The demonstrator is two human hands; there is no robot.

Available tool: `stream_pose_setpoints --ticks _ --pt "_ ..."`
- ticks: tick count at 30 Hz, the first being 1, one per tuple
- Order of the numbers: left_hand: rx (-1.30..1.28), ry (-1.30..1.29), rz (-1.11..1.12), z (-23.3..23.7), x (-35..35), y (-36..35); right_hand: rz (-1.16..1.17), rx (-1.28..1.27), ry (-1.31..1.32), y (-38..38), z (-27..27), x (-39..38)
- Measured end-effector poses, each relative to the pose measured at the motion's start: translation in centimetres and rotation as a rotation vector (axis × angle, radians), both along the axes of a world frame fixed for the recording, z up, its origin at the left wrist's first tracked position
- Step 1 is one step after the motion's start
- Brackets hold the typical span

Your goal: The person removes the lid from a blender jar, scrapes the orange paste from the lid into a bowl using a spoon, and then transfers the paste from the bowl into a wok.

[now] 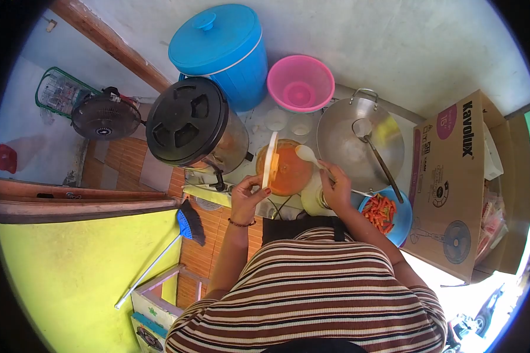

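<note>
My left hand grips a white flat object, seen nearly edge-on, with an orange patch on its right side. It is tilted up at the left edge of a bowl of orange liquid. In my right hand is a pale spoon, its head above the bowl's right part. A pale yellow round container stands below the bowl, partly hidden by my right hand. Beside my right forearm, a blue bowl holds cut orange-red pieces.
A large wok with a ladle stands right of the bowl. Behind are a pink basin, a blue lidded bucket and small clear cups. A black-lidded steel container is left; a cardboard box is right.
</note>
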State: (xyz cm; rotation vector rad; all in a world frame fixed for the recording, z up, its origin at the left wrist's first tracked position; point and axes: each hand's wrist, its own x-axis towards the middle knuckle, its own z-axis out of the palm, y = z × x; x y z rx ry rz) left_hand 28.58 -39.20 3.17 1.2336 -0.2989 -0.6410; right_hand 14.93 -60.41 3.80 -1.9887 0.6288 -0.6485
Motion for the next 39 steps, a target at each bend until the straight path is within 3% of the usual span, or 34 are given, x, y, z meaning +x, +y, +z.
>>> stream_pose_setpoints --ticks 3,12,18,26,30,34,36,39 --pt "0.033 -0.012 0.042 -0.1 -0.1 -0.1 0.007 -0.132 -0.053 -0.2 -0.5 0.2" --pt "-0.308 0.357 0.034 -0.5 0.4 0.7 -0.045 0.113 0.052 -0.3 0.0 -0.4" --pt "-0.340 0.363 0.049 -0.4 0.9 0.4 -0.074 0.160 -0.142 -0.8 -1.0 -0.3" --pt "-0.450 0.293 0.018 2.9 1.5 -0.5 -0.029 0.320 -0.106 -1.1 1.1 -0.8" --pt "-0.458 0.292 -0.079 3.2 1.8 -3.5 -0.090 0.273 -0.233 -2.5 3.4 -0.9" --pt "-0.448 0.349 -0.214 4.5 1.2 -9.0 -0.257 0.170 -0.180 -5.8 4.0 -2.7" --pt "-0.383 0.287 -0.348 2.4 1.5 -11.9 -0.361 0.104 -0.202 -7.8 3.2 -4.0" --pt "-0.210 0.218 -0.459 1.9 0.1 -17.6 -0.533 0.280 -0.287 -10.1 1.7 -6.1"
